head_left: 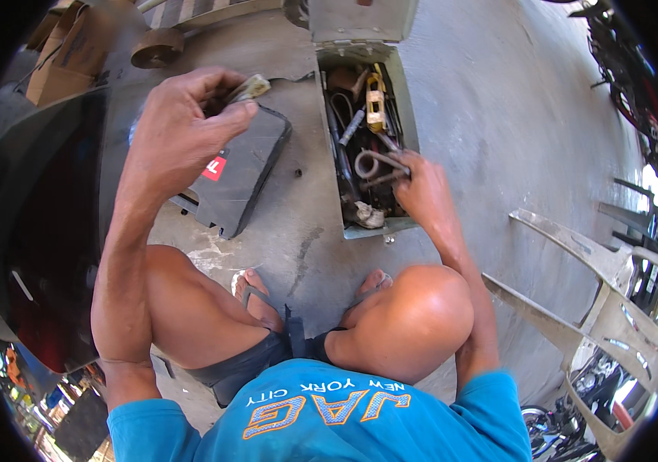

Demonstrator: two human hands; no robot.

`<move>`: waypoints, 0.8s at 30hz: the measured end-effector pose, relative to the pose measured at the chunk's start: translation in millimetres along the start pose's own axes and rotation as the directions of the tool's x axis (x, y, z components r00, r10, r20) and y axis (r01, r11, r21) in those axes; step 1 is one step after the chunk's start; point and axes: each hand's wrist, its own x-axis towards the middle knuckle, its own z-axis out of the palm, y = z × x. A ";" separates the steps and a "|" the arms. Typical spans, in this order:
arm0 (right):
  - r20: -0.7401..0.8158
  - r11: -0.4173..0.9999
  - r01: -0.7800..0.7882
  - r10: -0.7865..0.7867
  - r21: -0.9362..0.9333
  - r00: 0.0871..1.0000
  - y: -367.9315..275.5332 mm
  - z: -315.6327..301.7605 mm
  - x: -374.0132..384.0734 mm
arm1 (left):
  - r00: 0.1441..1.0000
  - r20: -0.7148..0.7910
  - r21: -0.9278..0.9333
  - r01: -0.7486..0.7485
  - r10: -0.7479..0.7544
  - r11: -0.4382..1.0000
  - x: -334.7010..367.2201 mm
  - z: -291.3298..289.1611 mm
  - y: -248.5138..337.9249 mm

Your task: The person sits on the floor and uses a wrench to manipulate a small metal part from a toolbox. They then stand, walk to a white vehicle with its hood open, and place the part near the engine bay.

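Note:
My left hand [182, 127] is raised over a black plastic tool case [248, 165], its fingers closed on a small crumpled rag [252, 88]. My right hand [424, 191] reaches over the right side of an open metal toolbox [410, 115]. Its fingers are closed on a grey metal piece with a ring-shaped end [369, 164]; where the fingertips meet it is partly hidden. Among the jumbled tools in the box lie a yellow tool [375, 104], a silver socket-like piece [352, 127] and a whitish crumpled lump [369, 215].
The toolbox lid [360, 19] is folded back at the far side. A cardboard box [67, 61] and a round metal part [157, 48] are at the far left. A dark glossy panel [44, 231] stands left, a plastic chair [602, 289] right. A small dark piece [297, 173] lies on the concrete floor.

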 end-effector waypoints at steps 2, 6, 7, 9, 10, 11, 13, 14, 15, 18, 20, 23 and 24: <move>-0.008 1.000 -0.020 0.020 -0.021 1.000 1.4 5.0 -10.1 | 0.999 0.037 -0.022 0.023 -0.022 0.999 1.8 -0.5 0.6; 0.104 0.979 -0.167 0.179 -0.117 0.978 -25.7 -8.4 -19.1 | 0.987 -0.029 0.038 -0.159 0.160 0.987 0.0 1.5 -4.0; 0.166 0.961 -0.208 0.238 -0.180 0.957 -33.6 -14.1 -17.8 | 0.968 -0.057 0.072 -0.240 0.244 0.968 -0.7 2.0 -4.0; 0.252 0.894 -0.300 0.390 -0.332 0.886 -38.8 -27.0 -19.5 | 0.990 -0.004 0.015 -0.138 0.138 0.990 -3.0 -0.8 15.3; 0.276 0.893 -0.286 0.389 -0.348 0.879 -38.9 -30.6 -20.5 | 0.990 0.002 0.011 -0.140 0.140 0.990 -3.7 -2.3 16.6; 0.301 0.891 -0.275 0.391 -0.361 0.870 -39.0 -34.4 -22.0 | 0.990 0.012 0.008 -0.141 0.141 0.990 -4.8 -3.6 16.4; 0.392 0.891 -0.232 0.388 -0.390 0.834 -40.0 -44.0 -19.3 | 0.992 -0.007 -0.018 -0.126 0.125 0.992 -7.2 -6.6 12.1; 0.453 0.892 -0.202 0.386 -0.404 0.803 -41.8 -53.1 -17.1 | 0.993 -0.013 -0.022 -0.121 0.121 0.992 -7.5 -8.3 11.9; 0.508 0.893 -0.177 0.388 -0.413 0.769 -42.8 -61.3 -16.1 | 0.992 -0.015 -0.025 -0.122 0.122 0.992 -7.1 -7.9 11.3; 0.585 0.908 -0.205 0.395 -0.365 0.708 -45.9 -85.5 -8.4 | 0.972 -0.053 0.036 -0.226 0.227 0.974 -4.5 -6.1 -0.2; 0.499 0.919 -0.176 0.344 -0.352 0.795 -47.1 -83.1 0.4 | 0.987 -0.037 0.002 -0.155 0.155 0.988 -8.3 -6.7 2.0; 0.335 0.949 -0.024 0.135 -0.315 0.932 -48.6 -58.4 25.5 | 0.993 -0.020 -0.003 -0.113 0.113 0.994 -9.8 -8.4 1.3; 0.353 0.958 0.045 0.061 -0.283 0.934 -47.0 -46.0 36.8 | 0.994 -0.023 -0.010 -0.110 0.110 0.994 -9.7 -6.9 0.2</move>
